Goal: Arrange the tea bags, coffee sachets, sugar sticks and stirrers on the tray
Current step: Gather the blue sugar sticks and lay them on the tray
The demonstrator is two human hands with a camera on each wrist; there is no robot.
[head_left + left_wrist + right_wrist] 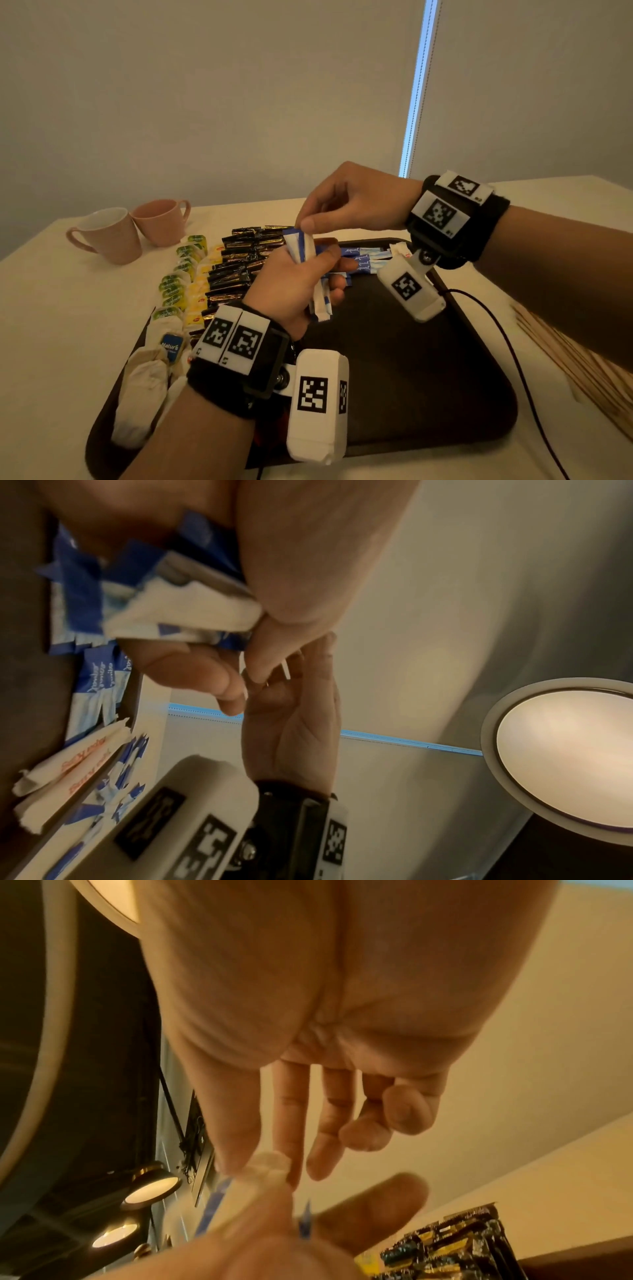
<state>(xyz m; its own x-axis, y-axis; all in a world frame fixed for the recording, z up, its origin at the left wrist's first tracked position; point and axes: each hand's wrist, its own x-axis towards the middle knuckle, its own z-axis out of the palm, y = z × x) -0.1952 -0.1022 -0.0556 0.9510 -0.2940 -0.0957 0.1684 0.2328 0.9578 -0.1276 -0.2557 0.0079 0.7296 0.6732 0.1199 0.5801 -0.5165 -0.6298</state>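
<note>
The left hand (291, 287) holds a bunch of blue and white sugar sticks (303, 248) in a curled grip, above the dark tray (411, 377). The right hand (352, 202) reaches in from above and pinches the top of one stick between thumb and pointer finger. More blue sugar sticks (366, 258) lie flat in a row at the far side of the tray. Black coffee sachets (239, 263) sit in rows beside them, then yellow tea bags (202, 287) and green ones (174, 287). White tea bags (144, 387) lie at the tray's left edge. Wooden stirrers (575, 359) lie on the desk (51, 325) to the right of the tray. Two pink cups (130, 229) stand at the far left of the desk.
</note>
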